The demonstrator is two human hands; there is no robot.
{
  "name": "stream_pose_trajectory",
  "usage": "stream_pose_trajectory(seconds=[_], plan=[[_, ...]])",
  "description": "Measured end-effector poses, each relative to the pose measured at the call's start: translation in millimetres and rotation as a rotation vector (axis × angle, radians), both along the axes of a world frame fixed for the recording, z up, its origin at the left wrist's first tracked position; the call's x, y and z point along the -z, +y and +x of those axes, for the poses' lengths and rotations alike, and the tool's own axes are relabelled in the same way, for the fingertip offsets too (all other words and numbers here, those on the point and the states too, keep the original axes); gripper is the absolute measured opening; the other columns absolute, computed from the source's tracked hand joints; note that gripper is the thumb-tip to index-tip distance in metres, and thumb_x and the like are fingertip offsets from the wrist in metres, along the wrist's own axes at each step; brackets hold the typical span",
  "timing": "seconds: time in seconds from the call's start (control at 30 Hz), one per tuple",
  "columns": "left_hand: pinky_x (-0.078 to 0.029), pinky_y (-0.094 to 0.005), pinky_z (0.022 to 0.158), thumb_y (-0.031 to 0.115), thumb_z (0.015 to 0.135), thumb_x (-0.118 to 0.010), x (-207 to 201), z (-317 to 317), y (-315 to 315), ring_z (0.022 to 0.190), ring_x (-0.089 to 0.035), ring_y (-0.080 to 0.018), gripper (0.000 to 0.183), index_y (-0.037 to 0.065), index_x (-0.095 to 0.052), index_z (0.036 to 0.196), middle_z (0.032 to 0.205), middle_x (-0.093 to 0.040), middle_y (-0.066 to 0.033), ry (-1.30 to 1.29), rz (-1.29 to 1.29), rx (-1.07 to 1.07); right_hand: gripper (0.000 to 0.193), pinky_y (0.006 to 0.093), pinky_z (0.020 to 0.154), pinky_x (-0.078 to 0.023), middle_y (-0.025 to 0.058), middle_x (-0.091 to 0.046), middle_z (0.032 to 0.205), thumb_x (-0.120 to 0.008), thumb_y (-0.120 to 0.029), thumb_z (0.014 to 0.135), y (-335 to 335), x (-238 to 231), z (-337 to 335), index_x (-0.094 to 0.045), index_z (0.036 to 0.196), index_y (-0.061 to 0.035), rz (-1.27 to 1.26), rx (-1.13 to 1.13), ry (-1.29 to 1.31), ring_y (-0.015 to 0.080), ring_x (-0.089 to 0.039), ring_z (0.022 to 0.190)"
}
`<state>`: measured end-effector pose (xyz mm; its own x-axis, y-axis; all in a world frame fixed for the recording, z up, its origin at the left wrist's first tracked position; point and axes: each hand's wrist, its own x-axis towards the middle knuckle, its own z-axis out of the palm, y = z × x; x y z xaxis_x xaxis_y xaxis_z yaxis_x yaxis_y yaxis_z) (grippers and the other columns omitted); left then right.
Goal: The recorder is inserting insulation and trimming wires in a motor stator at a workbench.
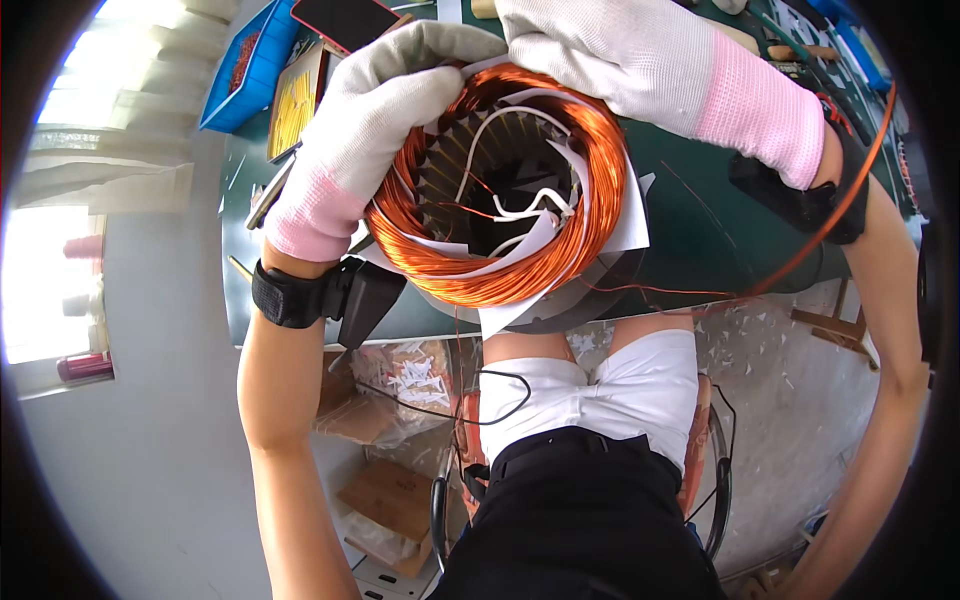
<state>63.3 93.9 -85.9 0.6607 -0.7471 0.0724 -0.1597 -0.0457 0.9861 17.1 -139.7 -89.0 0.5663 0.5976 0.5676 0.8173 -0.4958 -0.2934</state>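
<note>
A motor stator with a thick ring of copper windings [475, 287] stands at the table's near edge. White insulating paper [632, 222] sticks out around the ring, and white-sleeved lead wires [515, 212] lie across its dark slotted bore. My left hand [370, 125], in a white glove with a pink cuff, is closed on the ring's far left side, thumb and fingers bent over the windings. At the far rim my right hand [610, 60], gloved alike, is curled down over the windings, touching the left fingertips. Its own fingertips are mostly hidden.
The table [690, 240] is dark green. A blue bin [240, 70], a tray of yellow strips [293, 105] and a phone [345, 20] lie far left. Tools lie far right. Copper wire [660, 291] trails rightward off the stator. Below stands a box of paper scraps [415, 380].
</note>
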Motion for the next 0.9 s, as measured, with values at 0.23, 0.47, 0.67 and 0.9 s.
stream_pose_trajectory(seconds=[0.23,0.47,0.67,0.9], plan=[[-0.051,-0.0250,0.090,0.018,0.099,-0.051,-12,-2,-1,0.106,-0.062,-0.0125,0.035,-0.002,-0.057,0.127,0.119,-0.064,-0.0097,-0.012,0.046,0.149,0.022,0.0261,0.061,-0.049,0.0078,-0.062,0.077,-0.053,-0.018,0.090,19,-101,-56,-0.059,0.093,0.0033,-0.254,0.365,0.719,0.0122,-0.060,0.066],[-0.045,-0.0258,0.097,0.017,0.100,-0.046,-11,-4,-6,0.108,-0.059,-0.0121,0.035,-0.002,-0.057,0.128,0.120,-0.063,-0.0071,-0.089,0.159,0.165,0.017,0.0257,0.065,-0.053,0.0082,-0.064,0.081,-0.056,-0.013,0.093,0,-89,-25,-0.060,0.094,0.0037,-0.136,0.276,1.155,0.0121,-0.065,0.072],[-0.051,-0.0227,0.088,0.011,0.099,-0.045,-13,-21,-1,0.094,-0.062,-0.0087,0.031,-0.002,-0.060,0.122,0.107,-0.067,-0.0064,-0.104,0.135,-0.043,0.011,0.0226,0.053,-0.050,0.0024,-0.058,0.072,-0.056,-0.010,0.093,7,-25,-30,-0.059,0.094,0.0002,0.113,0.303,0.688,0.0074,-0.057,0.061],[-0.047,-0.0238,0.087,0.015,0.098,-0.048,-17,-19,13,0.095,-0.058,-0.0088,0.033,0.000,-0.057,0.126,0.111,-0.064,-0.0063,-0.247,0.237,-0.118,0.019,0.0222,0.058,-0.052,0.0042,-0.062,0.077,-0.052,-0.017,0.097,2,-42,-60,-0.060,0.102,0.0003,0.234,0.442,0.865,0.0072,-0.061,0.064]])
